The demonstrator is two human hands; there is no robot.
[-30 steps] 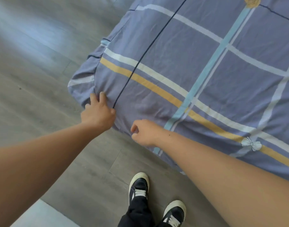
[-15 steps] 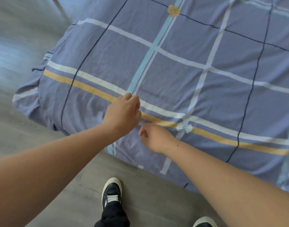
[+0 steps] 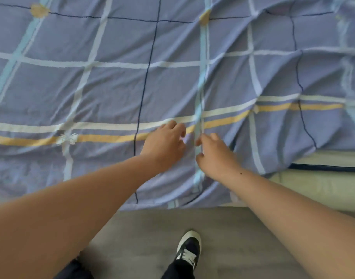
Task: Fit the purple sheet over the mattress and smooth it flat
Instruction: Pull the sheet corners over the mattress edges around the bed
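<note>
And the hands have moved on! They've left the corner, now out of view, and worked along the bed's side. The sheet (image 3: 112, 87) covers most of the mattress (image 3: 323, 182), but bare mattress still shows at 4 o'clock from the hands, with creases fanning out at 2 o'clock. The right hand (image 3: 214, 153) pinches a ridge of cloth on the pale-blue stripe (image 3: 201, 77). The left hand (image 3: 164, 141) curls its fingers onto the sheet just beside it; gripping or pressing, can't tell. That bare end looks next.
</note>
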